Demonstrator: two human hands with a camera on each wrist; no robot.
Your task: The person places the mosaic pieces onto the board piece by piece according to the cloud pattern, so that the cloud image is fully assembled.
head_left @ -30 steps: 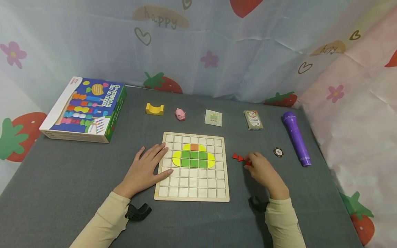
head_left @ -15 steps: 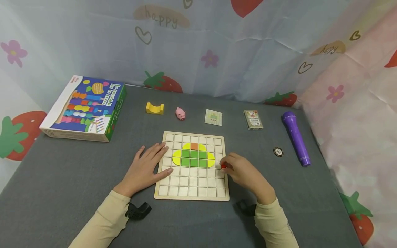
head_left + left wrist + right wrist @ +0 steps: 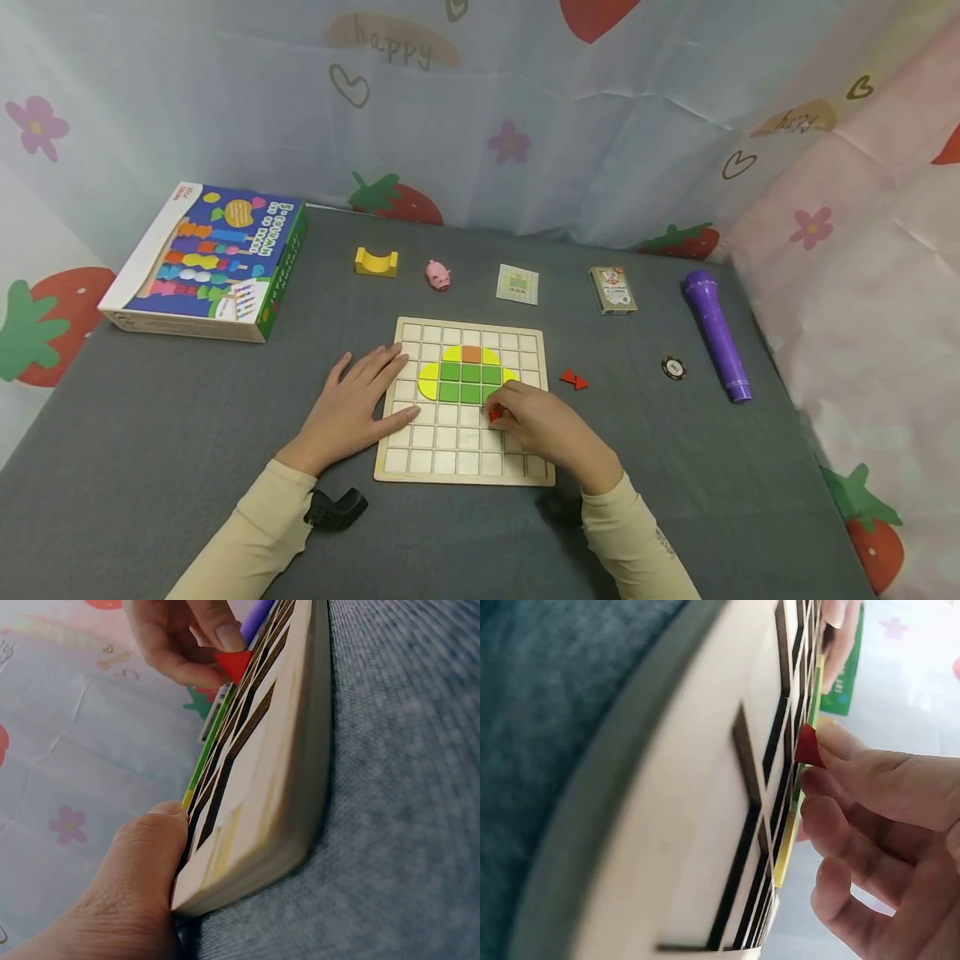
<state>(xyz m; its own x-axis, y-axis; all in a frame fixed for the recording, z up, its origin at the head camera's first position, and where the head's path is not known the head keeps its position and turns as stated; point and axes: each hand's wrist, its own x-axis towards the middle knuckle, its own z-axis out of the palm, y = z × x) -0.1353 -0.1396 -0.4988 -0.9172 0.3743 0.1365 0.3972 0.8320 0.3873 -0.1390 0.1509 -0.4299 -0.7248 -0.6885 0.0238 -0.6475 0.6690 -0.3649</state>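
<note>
A wooden grid board [image 3: 465, 475] lies on the grey cloth. Green square tiles [image 3: 471, 372], yellow rounded tiles [image 3: 428, 382] and one orange square tile [image 3: 471, 354] fill cells in its upper middle. My left hand [image 3: 352, 408] rests on the board's left edge with fingers spread. Between thumb and fingers, my right hand [image 3: 551, 425] pinches a red triangular tile [image 3: 808, 745] right at the grid, just below the green tiles. Two more red triangular tiles [image 3: 573, 379] lie on the cloth, right of the board.
A colourful toy box [image 3: 206, 262] is at the back left. Along the back stand a yellow curved block [image 3: 377, 262], a pink pig [image 3: 438, 275], a pattern card [image 3: 517, 284] and a playing card box [image 3: 612, 291]. A round chip [image 3: 673, 367] and purple flashlight [image 3: 717, 337] lie on the right.
My right hand has taken one red triangular tile from beside the others and carried it left over the board, below the green tiles. The left hand stays in place.
</note>
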